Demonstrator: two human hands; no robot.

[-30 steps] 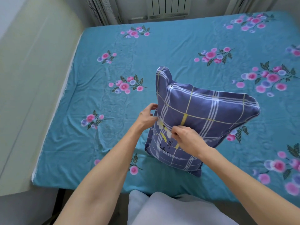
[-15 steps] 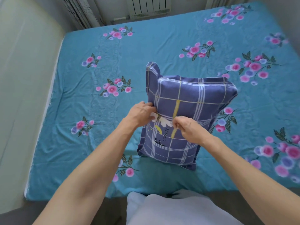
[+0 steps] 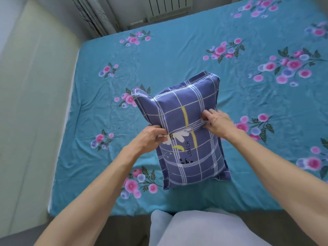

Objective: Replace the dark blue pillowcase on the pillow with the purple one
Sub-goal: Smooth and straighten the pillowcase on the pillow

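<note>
Fingers of our left hand (image 3: 151, 137) pinch the overlap flap at the 9 o'clock edge of the pillow (image 3: 188, 128); our right hand (image 3: 217, 122), which half a second ago gripped mid-seam, now grips fabric at the 3 o'clock edge. We judge the envelope opening is being spread, a step within pillowcase (image 3: 193, 162) fitting or removal. Beyond lies the floral bedsheet (image 3: 177, 55); at 12 o'clock, the radiator (image 3: 168, 6).

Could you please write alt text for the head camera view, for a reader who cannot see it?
Both hands grip a plaid purple-blue pillowcase on a pillow standing on a teal floral bedsheet: the left hand pinches its left edge, the right hand its right edge. A radiator and curtain lie beyond the bed.
</note>
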